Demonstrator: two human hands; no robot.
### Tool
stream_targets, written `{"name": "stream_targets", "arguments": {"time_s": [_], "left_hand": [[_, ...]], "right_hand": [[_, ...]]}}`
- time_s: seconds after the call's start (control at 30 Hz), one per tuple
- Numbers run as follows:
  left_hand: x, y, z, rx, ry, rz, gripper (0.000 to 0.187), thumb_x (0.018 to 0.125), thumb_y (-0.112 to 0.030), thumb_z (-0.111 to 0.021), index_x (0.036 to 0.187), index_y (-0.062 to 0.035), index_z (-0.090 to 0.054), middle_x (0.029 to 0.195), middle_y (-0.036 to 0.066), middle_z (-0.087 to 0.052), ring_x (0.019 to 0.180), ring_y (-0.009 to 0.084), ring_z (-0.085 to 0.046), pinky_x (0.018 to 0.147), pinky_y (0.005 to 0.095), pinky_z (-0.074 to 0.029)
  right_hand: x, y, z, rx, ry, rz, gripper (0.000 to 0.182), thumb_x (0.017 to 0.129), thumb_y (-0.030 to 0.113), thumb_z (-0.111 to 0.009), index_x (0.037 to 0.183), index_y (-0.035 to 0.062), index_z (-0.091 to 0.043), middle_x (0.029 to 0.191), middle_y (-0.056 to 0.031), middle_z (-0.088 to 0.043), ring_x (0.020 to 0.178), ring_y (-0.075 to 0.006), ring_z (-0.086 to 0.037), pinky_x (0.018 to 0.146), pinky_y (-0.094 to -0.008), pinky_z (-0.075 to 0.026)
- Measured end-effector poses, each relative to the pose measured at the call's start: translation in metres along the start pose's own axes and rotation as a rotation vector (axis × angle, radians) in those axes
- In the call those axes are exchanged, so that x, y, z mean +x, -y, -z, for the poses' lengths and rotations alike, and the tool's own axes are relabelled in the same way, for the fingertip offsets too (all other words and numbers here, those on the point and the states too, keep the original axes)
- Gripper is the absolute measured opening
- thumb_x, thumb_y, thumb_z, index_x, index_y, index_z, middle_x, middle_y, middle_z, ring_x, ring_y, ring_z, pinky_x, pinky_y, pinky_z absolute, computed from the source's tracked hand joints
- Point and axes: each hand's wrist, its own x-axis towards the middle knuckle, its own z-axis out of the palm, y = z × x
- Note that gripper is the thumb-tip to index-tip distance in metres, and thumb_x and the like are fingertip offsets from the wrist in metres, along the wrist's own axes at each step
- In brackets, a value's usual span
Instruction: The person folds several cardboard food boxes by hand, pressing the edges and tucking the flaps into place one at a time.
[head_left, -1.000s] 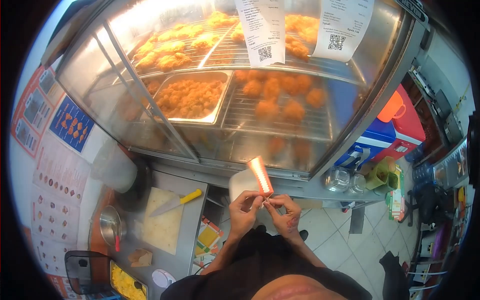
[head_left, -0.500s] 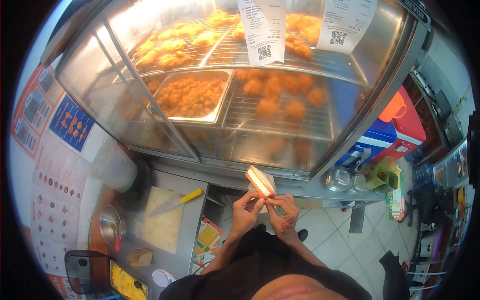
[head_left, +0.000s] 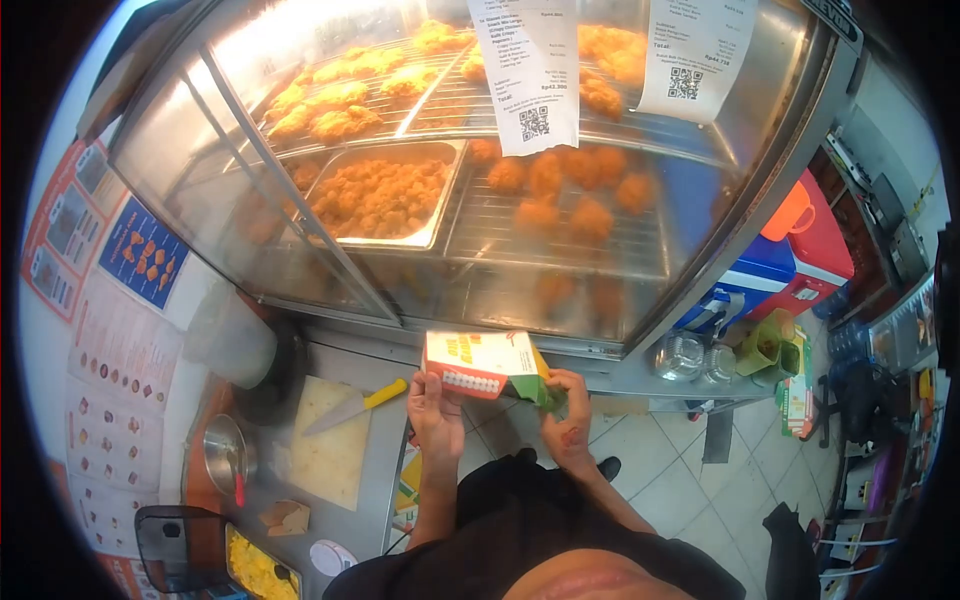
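Note:
A printed cardboard food box (head_left: 480,362), white on top with red, yellow and green parts, is held up in front of the display case. My left hand (head_left: 436,412) grips its left end, with the thumb along the near red side. At the right end, my right hand (head_left: 567,410) pinches the green and yellow flaps. The right end looks unfolded; its inside is hidden. Left of my hands, a knife with a yellow handle (head_left: 385,393) lies on a white cutting board (head_left: 328,465).
The glass case (head_left: 420,290) holds fried chicken (head_left: 345,123) and a metal tray of small pieces (head_left: 380,195). Two receipts (head_left: 535,120) hang on it. A metal bowl (head_left: 226,445) and yellow-filled container (head_left: 255,560) stand left. Plastic cups (head_left: 680,358) and coolers (head_left: 745,285) are right.
The narrow, flattened-looking carton has been opened out into a wider box and turned sideways. My hands have moved apart, left hand to the left and right hand slightly up.

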Motion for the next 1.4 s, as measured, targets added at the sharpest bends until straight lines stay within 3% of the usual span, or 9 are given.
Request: {"name": "stream_targets", "arguments": {"time_s": [0.1, 0.17, 0.3, 0.53, 0.63, 0.7, 1.07, 1.27, 1.4], "left_hand": [[-0.01, 0.0, -0.008, 0.054, -0.003, 0.169, 0.044, 0.095, -0.039, -0.057, 0.12, -0.0032, -0.05, 0.116, 0.012, -0.061, 0.105, 0.0231, -0.061, 0.089, 0.0405, -0.053], [-0.022, 0.012, -0.001, -0.1, 0.064, 0.572, 0.048, 0.097, -0.039, -0.053, 0.128, -0.0034, -0.046, 0.123, 0.015, -0.057, 0.111, 0.0251, -0.059, 0.09, 0.0446, -0.052], [-0.019, 0.012, 0.0, -0.025, 0.009, 0.583, 0.044, 0.098, -0.029, -0.053, 0.132, -0.0034, -0.044, 0.122, 0.014, -0.059, 0.106, 0.0236, -0.061, 0.088, 0.0398, -0.053], [-0.034, 0.012, -0.019, 0.938, 0.086, -0.046, 0.024, 0.091, -0.016, -0.065, 0.109, -0.0001, -0.062, 0.1, 0.008, -0.065, 0.09, 0.0151, -0.061, 0.078, 0.0286, -0.049], [-0.032, 0.011, -0.013, 0.861, 0.138, 0.021, 0.02, 0.091, -0.016, -0.066, 0.105, -0.0012, -0.064, 0.094, 0.007, -0.066, 0.085, 0.0141, -0.061, 0.074, 0.0285, -0.049], [-0.032, 0.012, -0.015, 0.885, 0.169, 0.016, 0.02, 0.091, -0.016, -0.066, 0.104, -0.0013, -0.064, 0.093, 0.006, -0.066, 0.083, 0.0138, -0.061, 0.073, 0.0283, -0.048], [-0.03, 0.011, 0.0, 0.634, 0.244, 0.304, 0.031, 0.088, -0.012, -0.069, 0.116, -0.0028, -0.058, 0.104, 0.005, -0.063, 0.098, 0.0144, -0.058, 0.085, 0.0282, -0.047], [-0.03, 0.021, 0.019, 1.054, 0.51, -0.028, 0.032, 0.088, -0.013, -0.07, 0.115, -0.0008, -0.059, 0.109, 0.006, -0.063, 0.098, 0.0145, -0.059, 0.085, 0.0287, -0.048], [-0.033, 0.015, -0.003, 0.583, 0.367, 0.272, 0.03, 0.088, -0.008, -0.068, 0.115, 0.0017, -0.059, 0.109, 0.007, -0.064, 0.101, 0.0145, -0.061, 0.089, 0.0291, -0.048]], "right_hand": [[0.001, -0.001, 0.006, -0.12, 0.035, 0.123, 0.041, 0.064, -0.001, -0.075, 0.102, 0.004, -0.06, 0.108, -0.0123, -0.061, 0.101, -0.0307, -0.058, 0.085, -0.0366, -0.045], [0.006, 0.016, 0.008, -0.107, 0.133, 0.198, 0.039, 0.064, -0.002, -0.075, 0.1, 0.0038, -0.061, 0.106, -0.0113, -0.062, 0.098, -0.031, -0.059, 0.084, -0.0369, -0.046], [0.005, 0.013, 0.009, -0.058, 0.191, 0.242, 0.033, 0.068, -0.001, -0.074, 0.099, 0.0029, -0.063, 0.101, -0.0104, -0.063, 0.087, -0.0297, -0.061, 0.081, -0.0363, -0.047], [0.006, 0.031, -0.002, 0.174, -0.028, -0.061, 0.012, 0.083, 0.005, -0.068, 0.093, -0.0003, -0.063, 0.085, -0.0088, -0.063, 0.075, -0.018, -0.057, 0.073, -0.03, -0.046], [0.004, 0.035, 0.002, -0.073, 0.038, 0.105, 0.007, 0.085, 0.003, -0.066, 0.09, -0.002, -0.063, 0.08, -0.0077, -0.063, 0.071, -0.0132, -0.055, 0.067, -0.0261, -0.045], [-0.003, 0.034, 0.002, 0.104, 0.193, -0.149, 0.006, 0.084, 0.001, -0.067, 0.089, -0.0025, -0.065, 0.079, -0.0071, -0.063, 0.067, -0.0107, -0.054, 0.062, -0.0238, -0.043], [0.003, 0.041, 0.011, 0.185, 0.231, -0.159, 0.004, 0.082, 0.001, -0.069, 0.086, -0.0013, -0.069, 0.071, -0.0044, -0.062, 0.06, -0.0076, -0.051, 0.054, -0.0222, -0.038], [-0.002, 0.029, 0.012, 0.054, 0.336, -0.07, 0.007, 0.078, 0.005, -0.073, 0.078, 0.0006, -0.068, 0.065, -0.0047, -0.06, 0.056, -0.0098, -0.049, 0.052, -0.0244, -0.036], [-0.001, 0.008, 0.006, -0.027, 0.273, 0.121, 0.025, 0.071, 0.012, -0.08, 0.069, 0.0021, -0.058, 0.064, -0.0053, -0.055, 0.057, -0.013, -0.046, 0.052, -0.0256, -0.034]]}}
